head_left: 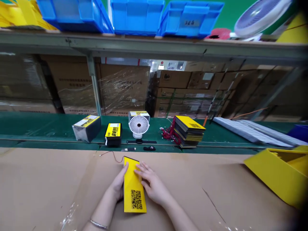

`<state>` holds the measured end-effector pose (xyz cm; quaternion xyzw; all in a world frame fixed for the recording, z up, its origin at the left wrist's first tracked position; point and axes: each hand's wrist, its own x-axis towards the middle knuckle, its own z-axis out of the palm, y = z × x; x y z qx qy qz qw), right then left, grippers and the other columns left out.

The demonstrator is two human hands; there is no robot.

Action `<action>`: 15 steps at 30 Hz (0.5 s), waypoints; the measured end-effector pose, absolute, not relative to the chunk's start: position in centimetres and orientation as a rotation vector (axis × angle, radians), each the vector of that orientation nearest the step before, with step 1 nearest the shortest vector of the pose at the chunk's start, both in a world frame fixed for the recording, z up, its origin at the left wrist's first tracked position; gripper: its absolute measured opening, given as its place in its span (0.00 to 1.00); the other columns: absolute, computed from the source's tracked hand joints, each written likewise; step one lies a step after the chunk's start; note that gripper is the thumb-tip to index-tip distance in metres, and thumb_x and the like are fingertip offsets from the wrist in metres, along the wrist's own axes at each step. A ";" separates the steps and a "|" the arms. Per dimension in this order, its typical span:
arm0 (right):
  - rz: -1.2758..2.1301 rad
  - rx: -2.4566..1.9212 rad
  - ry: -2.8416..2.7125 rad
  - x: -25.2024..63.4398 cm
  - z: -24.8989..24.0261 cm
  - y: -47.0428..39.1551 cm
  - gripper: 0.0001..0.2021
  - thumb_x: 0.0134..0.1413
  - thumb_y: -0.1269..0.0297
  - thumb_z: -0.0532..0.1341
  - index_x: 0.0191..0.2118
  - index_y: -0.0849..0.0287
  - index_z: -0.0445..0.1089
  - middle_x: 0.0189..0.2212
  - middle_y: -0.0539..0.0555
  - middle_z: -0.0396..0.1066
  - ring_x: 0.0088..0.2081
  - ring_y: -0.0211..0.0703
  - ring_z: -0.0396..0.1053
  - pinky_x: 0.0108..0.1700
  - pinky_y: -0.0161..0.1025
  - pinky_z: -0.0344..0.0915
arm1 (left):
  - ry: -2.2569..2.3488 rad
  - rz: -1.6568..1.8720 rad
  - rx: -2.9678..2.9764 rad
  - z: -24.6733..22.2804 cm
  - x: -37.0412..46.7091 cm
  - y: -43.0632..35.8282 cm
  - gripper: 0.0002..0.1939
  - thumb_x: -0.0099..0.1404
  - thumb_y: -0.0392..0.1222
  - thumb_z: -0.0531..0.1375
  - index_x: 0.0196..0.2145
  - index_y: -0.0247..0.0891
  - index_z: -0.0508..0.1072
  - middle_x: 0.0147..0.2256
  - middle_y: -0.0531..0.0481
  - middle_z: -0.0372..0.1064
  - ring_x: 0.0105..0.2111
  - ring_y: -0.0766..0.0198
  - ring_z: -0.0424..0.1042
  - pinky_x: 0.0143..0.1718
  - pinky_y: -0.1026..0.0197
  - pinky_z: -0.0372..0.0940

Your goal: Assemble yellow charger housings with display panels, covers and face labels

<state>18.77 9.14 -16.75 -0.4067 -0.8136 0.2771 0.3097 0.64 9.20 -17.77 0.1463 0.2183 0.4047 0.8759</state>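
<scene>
My left hand (118,183) is closed around the left edge of a yellow panel (132,179) printed with a black QR code, its thumb lying on the face. A thin dark red wire (113,153) with a small white plug runs from the panel's top. My right hand (151,182) is open, with spread fingers touching the panel's upper right side. Beyond sits a stack of similar yellow panels (190,122), and their bundled red wires (171,132) hang off its left side.
Brown cardboard (207,192) covers the near worktop. On the green surface behind stand a white fan (139,124), two yellow-labelled blocks, a black watch-like strap (141,141) and white strips (252,130). A yellow bin (279,173) is at right; blue bins (137,17) line the shelf above.
</scene>
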 end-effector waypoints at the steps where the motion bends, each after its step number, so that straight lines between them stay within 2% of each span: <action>1: 0.710 -1.056 -2.144 18.7 -16.7 9.2 0.22 0.53 0.75 0.53 0.52 0.48 0.66 0.55 0.50 0.62 0.61 0.47 0.50 0.61 0.57 0.48 | 0.455 0.855 0.300 -17.7 0.7 9.2 0.32 0.61 0.57 0.53 0.55 0.31 0.61 0.46 0.37 0.69 0.47 0.49 0.68 0.52 0.52 0.56; 4: 0.657 -1.029 -2.013 18.5 -16.8 9.7 0.13 0.54 0.69 0.55 0.42 0.50 0.74 0.42 0.54 0.73 0.52 0.49 0.62 0.54 0.53 0.60 | 0.465 0.871 0.289 -17.5 1.1 9.3 0.31 0.61 0.57 0.53 0.54 0.30 0.62 0.46 0.36 0.69 0.47 0.47 0.68 0.52 0.51 0.56; 6: 0.647 -1.038 -1.829 18.8 -17.0 10.2 0.09 0.52 0.66 0.59 0.35 0.51 0.76 0.36 0.55 0.75 0.46 0.48 0.66 0.48 0.48 0.65 | 0.489 0.879 0.282 -17.3 1.1 9.5 0.32 0.60 0.58 0.54 0.53 0.28 0.62 0.45 0.34 0.70 0.46 0.45 0.69 0.52 0.48 0.57; 8: 0.619 -1.086 -1.621 19.6 -17.4 11.1 0.06 0.48 0.62 0.62 0.33 0.53 0.77 0.34 0.55 0.74 0.42 0.48 0.68 0.45 0.45 0.66 | 0.515 0.904 0.277 -17.2 0.7 9.7 0.34 0.59 0.59 0.54 0.52 0.27 0.62 0.44 0.32 0.70 0.44 0.44 0.70 0.51 0.47 0.58; 11: 0.509 -1.227 -1.277 22.3 -18.5 13.3 0.14 0.48 0.55 0.61 0.35 0.60 0.75 0.33 0.58 0.74 0.36 0.46 0.70 0.41 0.43 0.67 | 0.542 0.962 0.278 -16.7 -0.6 10.1 0.34 0.58 0.59 0.54 0.53 0.28 0.61 0.44 0.33 0.69 0.43 0.44 0.70 0.49 0.45 0.59; 15: 0.316 -1.345 -0.819 27.2 -19.7 15.4 0.30 0.53 0.46 0.51 0.50 0.69 0.63 0.31 0.59 0.71 0.27 0.39 0.68 0.31 0.37 0.66 | 0.578 1.046 0.287 -16.2 -2.1 10.2 0.33 0.58 0.57 0.56 0.54 0.32 0.61 0.44 0.34 0.69 0.42 0.44 0.71 0.48 0.43 0.61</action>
